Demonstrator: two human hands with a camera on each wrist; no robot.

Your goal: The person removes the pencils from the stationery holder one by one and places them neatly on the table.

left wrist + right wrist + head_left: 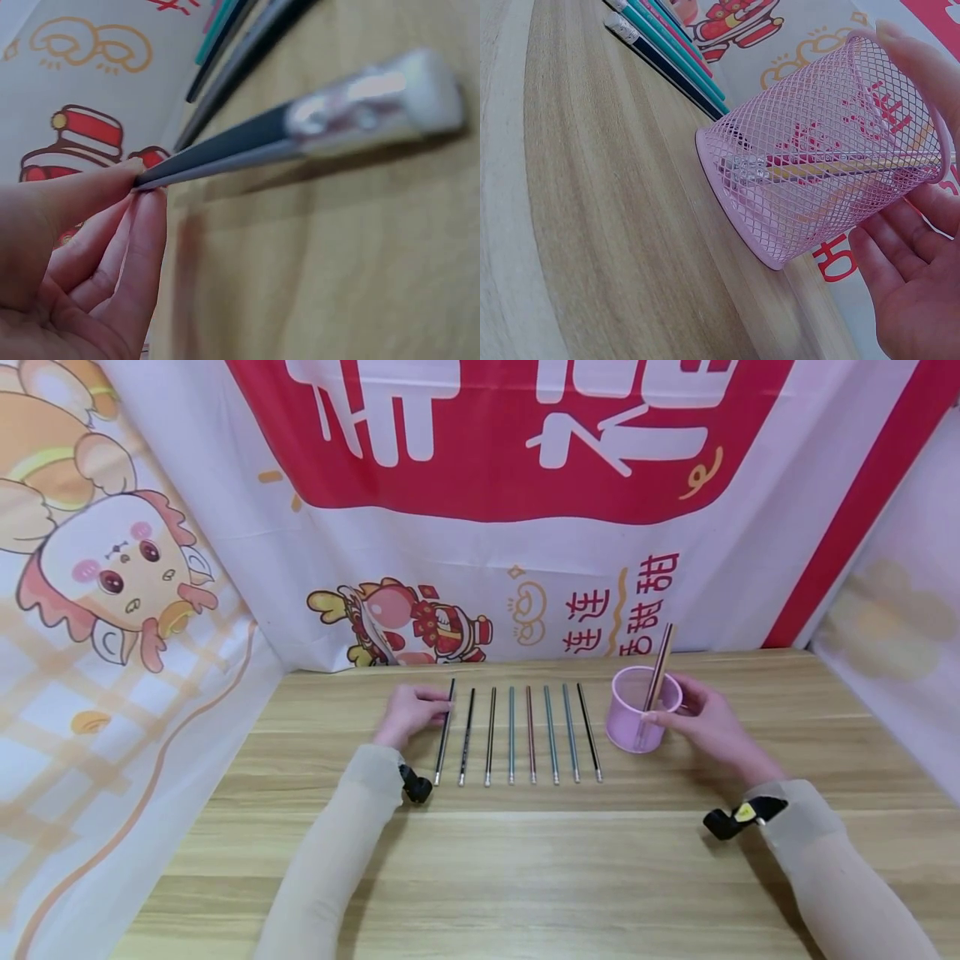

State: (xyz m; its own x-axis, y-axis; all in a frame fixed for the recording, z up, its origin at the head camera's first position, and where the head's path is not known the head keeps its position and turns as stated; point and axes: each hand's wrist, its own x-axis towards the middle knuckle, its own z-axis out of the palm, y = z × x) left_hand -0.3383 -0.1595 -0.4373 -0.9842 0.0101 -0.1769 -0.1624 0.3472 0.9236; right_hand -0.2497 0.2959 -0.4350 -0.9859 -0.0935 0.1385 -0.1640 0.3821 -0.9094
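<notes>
My left hand is at the left end of a row of pencils. Its thumb and fingertips pinch a dark pencil by the end away from the white eraser. The eraser end points toward me in the head view. On the right, my right hand grips a pink mesh pencil cup, thumb at the rim and fingers round the far side. The cup stands upright on the table. Pencils lean inside it, a reddish one and a yellowish one, with their eraser ends at the bottom.
Between the hands lie several pencils side by side, among them a red pencil, a teal pencil and a black pencil, erasers toward me. Behind the wooden table hangs a printed cloth; another patterned cloth hangs at left.
</notes>
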